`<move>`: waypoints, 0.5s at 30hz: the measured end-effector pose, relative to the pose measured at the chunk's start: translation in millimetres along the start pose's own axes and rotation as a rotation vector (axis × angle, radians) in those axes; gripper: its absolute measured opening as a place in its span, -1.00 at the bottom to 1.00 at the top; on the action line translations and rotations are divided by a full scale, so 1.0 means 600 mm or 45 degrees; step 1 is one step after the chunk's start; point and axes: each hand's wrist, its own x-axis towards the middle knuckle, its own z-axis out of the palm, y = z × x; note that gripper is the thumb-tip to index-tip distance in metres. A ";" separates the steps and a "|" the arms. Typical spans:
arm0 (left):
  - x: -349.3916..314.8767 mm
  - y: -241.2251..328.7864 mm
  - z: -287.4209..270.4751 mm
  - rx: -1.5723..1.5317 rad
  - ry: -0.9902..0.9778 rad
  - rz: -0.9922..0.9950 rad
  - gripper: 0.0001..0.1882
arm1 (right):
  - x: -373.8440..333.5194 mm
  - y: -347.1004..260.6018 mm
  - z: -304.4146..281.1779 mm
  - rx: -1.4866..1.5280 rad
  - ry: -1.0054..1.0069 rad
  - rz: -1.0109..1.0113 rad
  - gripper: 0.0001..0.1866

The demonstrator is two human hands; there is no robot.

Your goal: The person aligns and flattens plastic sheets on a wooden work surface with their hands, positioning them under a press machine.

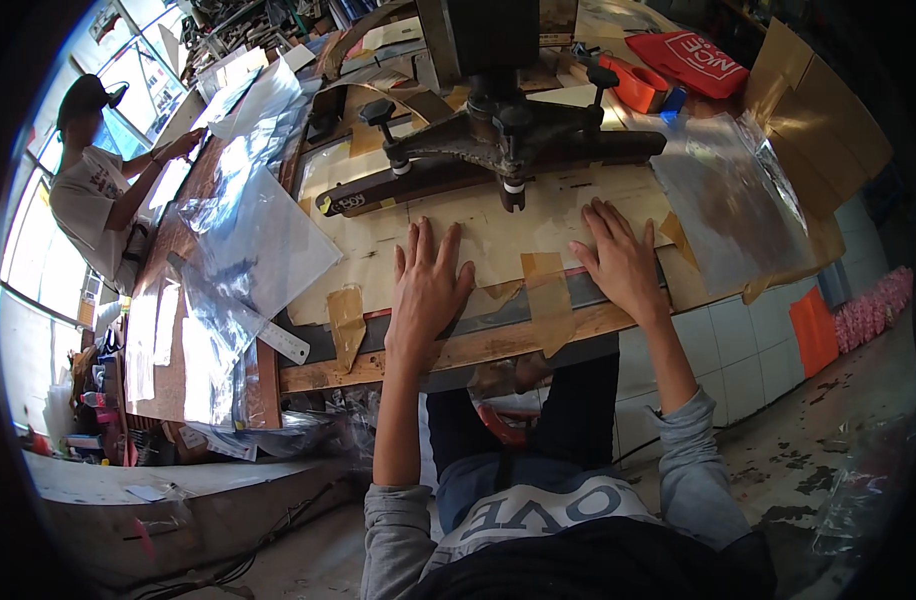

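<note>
My left hand (427, 285) lies flat on a pale yellowish board (378, 245), fingers stretched toward the machine. To the right, my right hand (621, 262) also rests flat on the board with its fingers apart. Neither hand holds anything. Just beyond my fingertips a long dark metal bar (578, 158) of a press-like machine (493, 120) spans the board, with black knobs on its frame. Whether the bar touches the board I cannot tell. Brown tape strips (547, 300) run over the board's near edge between my hands.
Clear plastic sheets (253, 230) and a metal ruler (284, 342) lie to the left; more clear plastic (733, 200) lies right. A red bag (688, 62), orange tape dispenser (630, 84) and cardboard box (818, 110) stand at the back right. Another person (103, 185) works at the far left.
</note>
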 end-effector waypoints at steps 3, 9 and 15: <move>0.000 -0.002 0.000 -0.007 -0.002 0.011 -0.45 | 0.001 -0.003 -0.001 -0.008 -0.013 0.007 -0.46; -0.003 0.005 -0.001 0.019 -0.008 0.008 -0.45 | 0.001 0.002 -0.005 0.006 -0.025 0.008 -0.45; -0.007 0.007 0.002 0.024 -0.010 0.010 -0.44 | 0.001 0.003 -0.007 0.013 -0.039 0.010 -0.45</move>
